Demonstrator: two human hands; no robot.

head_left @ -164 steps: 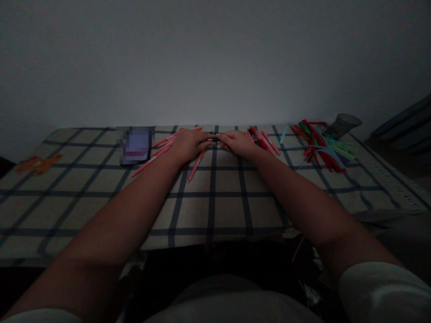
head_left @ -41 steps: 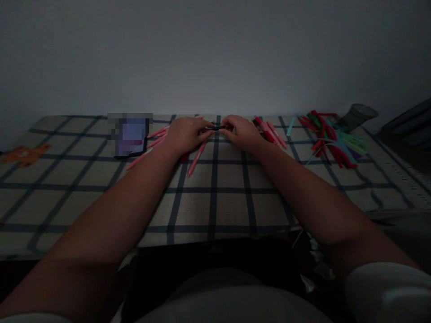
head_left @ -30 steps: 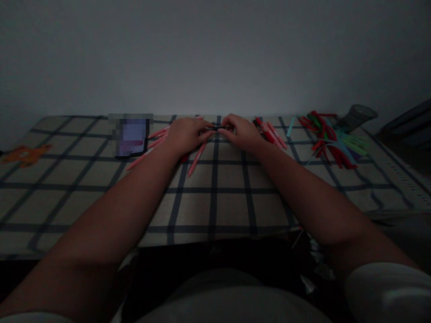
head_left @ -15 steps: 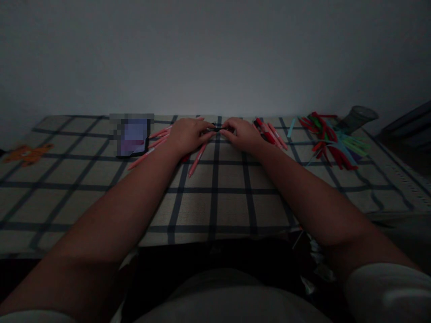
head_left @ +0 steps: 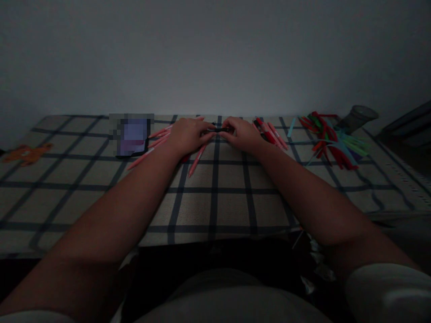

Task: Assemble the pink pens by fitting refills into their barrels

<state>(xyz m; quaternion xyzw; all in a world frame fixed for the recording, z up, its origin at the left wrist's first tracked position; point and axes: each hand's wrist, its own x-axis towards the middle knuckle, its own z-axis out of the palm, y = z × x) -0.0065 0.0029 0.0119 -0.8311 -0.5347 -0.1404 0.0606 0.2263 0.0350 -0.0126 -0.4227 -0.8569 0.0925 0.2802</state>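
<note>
Near the far edge of the table, my left hand and my right hand pinch the two ends of a slim black pen, held level between them. My fingers cover both of its ends. Pink pens lie beside and partly under my left hand, and one pink pen points toward me below it. Right of my right hand lies a group of red, black and pink pens.
A phone, partly blurred out, lies left of the pens. An orange figure is at the far left. On the right are a pile of red, green and blue strips and a dark clear cup. A checked cloth covers the table.
The fingers of my right hand have shifted slightly along the black pen, and more of it shows between my hands. My left hand has stayed in place.
</note>
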